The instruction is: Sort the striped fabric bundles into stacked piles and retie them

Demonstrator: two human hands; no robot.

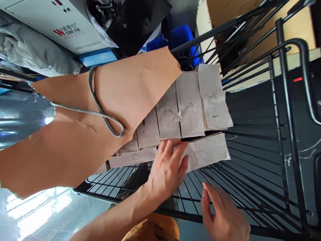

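Observation:
Grey-white paper packets (pixel 190 110) with faint printed marks stand in overlapping rows inside a black wire basket (pixel 250 187). My left hand (pixel 168 164) curls its fingers over the edge of a packet in the middle, its fingertips hidden in the gap. Lower right, apart from the packets and over the basket's near side, is my right hand (pixel 225 214). Its thumb and index tips come together in a pinch; the rest is blurred, and anything between the tips is too small to make out. A tan sheet (pixel 120 90) covers the packets' left part, with a grey cord (pixel 102 113) looped on it.
Behind the basket are a white machine (pixel 57 23) with printed lettering, a grey cloth (pixel 32 47) and a blue bin (pixel 182 36). Pale wooden boards (pixel 298 30) stand at the upper right. Something yellow (pixel 160 226) shows below my left forearm.

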